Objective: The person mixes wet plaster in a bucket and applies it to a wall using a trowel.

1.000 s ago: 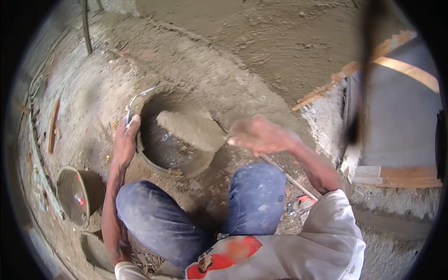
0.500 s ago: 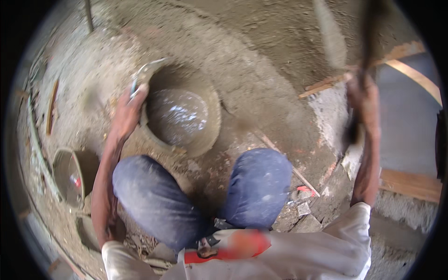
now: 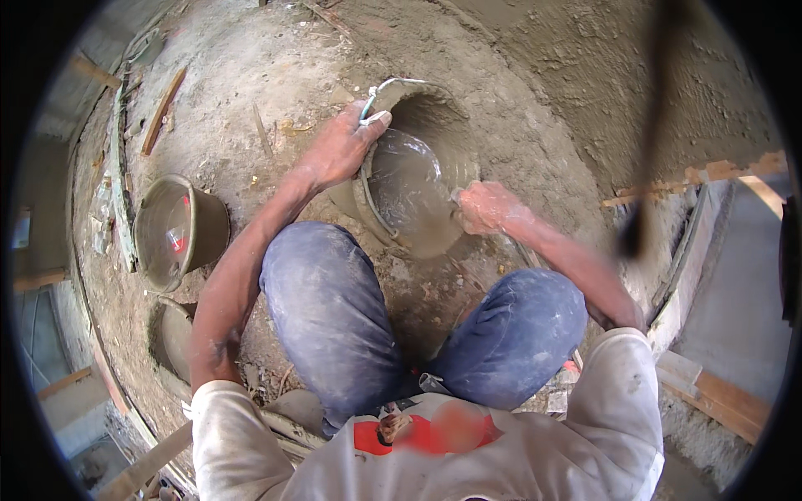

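A mud-coated bucket [image 3: 464, 142] stands tilted in front of my knees, with wet grey slurry [image 3: 405, 188] inside it. My left hand [image 3: 347, 144] is closed over its left rim, beside the raised wire handle [image 3: 401, 81]. At the opposite rim, my right hand [image 3: 491, 209] is curled into a fist. A small greyish end shows at its fingers. What it grips is hidden, and the slurry next to it is blurred.
A second bucket [image 3: 213, 230] lies tilted at the left, with another container [image 3: 171, 338] below it. Wooden strips [image 3: 164, 110] lie on the rough ground. Wet mortar [image 3: 551, 50] covers the surface at upper right. A dark blurred strap-like shape [image 3: 652, 134] hangs at the right.
My right hand has come from the far right down to the bucket's right rim. My left hand still holds the left rim. The whole view has shifted, and the bucket now appears farther right.
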`<state>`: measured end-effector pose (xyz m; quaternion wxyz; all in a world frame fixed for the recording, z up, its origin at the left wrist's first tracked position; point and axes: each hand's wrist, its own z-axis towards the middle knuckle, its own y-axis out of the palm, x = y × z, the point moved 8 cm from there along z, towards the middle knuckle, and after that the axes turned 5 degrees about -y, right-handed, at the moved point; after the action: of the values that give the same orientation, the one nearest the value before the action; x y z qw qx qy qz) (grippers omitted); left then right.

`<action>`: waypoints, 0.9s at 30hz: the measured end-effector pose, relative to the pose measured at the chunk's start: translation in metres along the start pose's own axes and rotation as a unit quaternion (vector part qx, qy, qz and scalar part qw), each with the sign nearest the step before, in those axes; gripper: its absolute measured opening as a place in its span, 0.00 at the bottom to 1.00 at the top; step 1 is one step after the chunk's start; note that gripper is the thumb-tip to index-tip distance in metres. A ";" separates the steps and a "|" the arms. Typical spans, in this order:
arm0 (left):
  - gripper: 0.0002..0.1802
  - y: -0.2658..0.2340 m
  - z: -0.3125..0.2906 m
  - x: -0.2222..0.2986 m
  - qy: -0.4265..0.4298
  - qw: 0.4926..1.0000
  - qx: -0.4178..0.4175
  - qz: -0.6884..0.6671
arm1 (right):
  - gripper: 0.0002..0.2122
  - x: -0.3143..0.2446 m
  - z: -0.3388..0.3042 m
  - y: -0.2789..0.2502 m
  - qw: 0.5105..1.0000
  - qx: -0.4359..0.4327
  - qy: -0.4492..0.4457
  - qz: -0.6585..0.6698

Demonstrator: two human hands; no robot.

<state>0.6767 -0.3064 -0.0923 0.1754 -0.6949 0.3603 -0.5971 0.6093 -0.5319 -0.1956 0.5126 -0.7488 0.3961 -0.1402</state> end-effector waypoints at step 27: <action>0.25 0.005 0.002 0.000 0.001 0.993 0.027 -0.118 | 0.16 0.110 -0.441 -0.236 0.758 0.465 0.398 0.226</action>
<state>0.6774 -0.3100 -0.0959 0.1219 -0.7270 0.2597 -0.6239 0.5149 -0.8651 0.1819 0.6106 -0.1837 0.6079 -0.4731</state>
